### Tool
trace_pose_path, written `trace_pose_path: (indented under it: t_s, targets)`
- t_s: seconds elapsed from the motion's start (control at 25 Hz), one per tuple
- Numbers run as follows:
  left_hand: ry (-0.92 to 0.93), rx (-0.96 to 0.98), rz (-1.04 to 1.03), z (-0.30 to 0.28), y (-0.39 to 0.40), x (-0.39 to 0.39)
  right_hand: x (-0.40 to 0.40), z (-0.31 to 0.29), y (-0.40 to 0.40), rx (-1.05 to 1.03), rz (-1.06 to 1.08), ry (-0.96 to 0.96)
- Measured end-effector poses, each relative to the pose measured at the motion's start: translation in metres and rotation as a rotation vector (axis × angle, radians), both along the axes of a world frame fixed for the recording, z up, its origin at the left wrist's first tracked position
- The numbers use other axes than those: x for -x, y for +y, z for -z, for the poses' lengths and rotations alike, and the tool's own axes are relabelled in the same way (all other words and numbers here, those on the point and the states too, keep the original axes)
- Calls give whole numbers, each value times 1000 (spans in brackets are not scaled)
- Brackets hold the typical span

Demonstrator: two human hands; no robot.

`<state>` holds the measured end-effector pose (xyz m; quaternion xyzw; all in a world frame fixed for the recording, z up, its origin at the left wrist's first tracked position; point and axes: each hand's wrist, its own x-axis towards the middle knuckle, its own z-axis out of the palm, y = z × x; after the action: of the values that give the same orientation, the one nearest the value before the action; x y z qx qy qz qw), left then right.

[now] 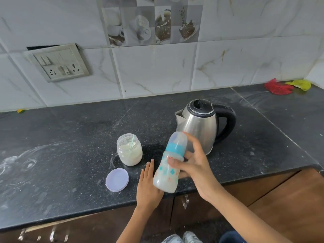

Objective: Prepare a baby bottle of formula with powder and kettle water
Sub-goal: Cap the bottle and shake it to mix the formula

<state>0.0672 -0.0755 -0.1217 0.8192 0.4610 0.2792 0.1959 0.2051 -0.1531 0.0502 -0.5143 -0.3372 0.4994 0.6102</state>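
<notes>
— Two bare hands work at the near edge of the black speckled stone counter [70, 137]. What does each hold?

— The right hand [194, 165] grips a clear plastic baby bottle with a blue collar and clear cap [169, 162], fingers wrapped around its middle. The bottle tilts, cap toward the far right, milky white liquid in its lower part. The left hand [149, 183] lies flat with fingers straight and spread open, palm against the bottle's base and holding nothing.

— Where are the other things?

— A stainless steel electric kettle with a black lid and handle [201, 125] stands just beyond the bottle, spout pointing left. Left of the bottle sits an open clear jar of white powder [129, 149] with a pale scoop handle sticking up. Its round lilac plastic lid [117, 179] lies nearer, apart from the jar. Red and yellow cloths [284, 86] lie in the far right corner.
</notes>
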Motion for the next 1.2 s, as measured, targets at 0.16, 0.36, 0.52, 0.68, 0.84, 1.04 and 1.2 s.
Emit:
trace_pose_path:
  t_s: [0.16, 0.36, 0.52, 0.68, 0.84, 1.04, 1.2]
  targets:
    - [168, -105, 29, 3, 5, -3, -14, -8, 16, -28, 332, 246]
    - [122, -116, 34, 5, 4, -1, -6, -3, 7, -1, 106, 54]
    - [139, -107, 35, 6, 4, -1, -11, -9, 13, -51, 292, 209]
    - [-35, -80, -3, 3, 0, -1, 4, -5, 3, -2, 64, 22]
    - [132, -130, 52, 14, 8, -1, -10, -14, 17, -71, 312, 210]
    - [13, -88, -1, 13, 5, 1, 0, -4, 9, 3, 94, 23]
    - [95, -106, 45, 10, 7, 0, -8, -8, 16, -24, 254, 166]
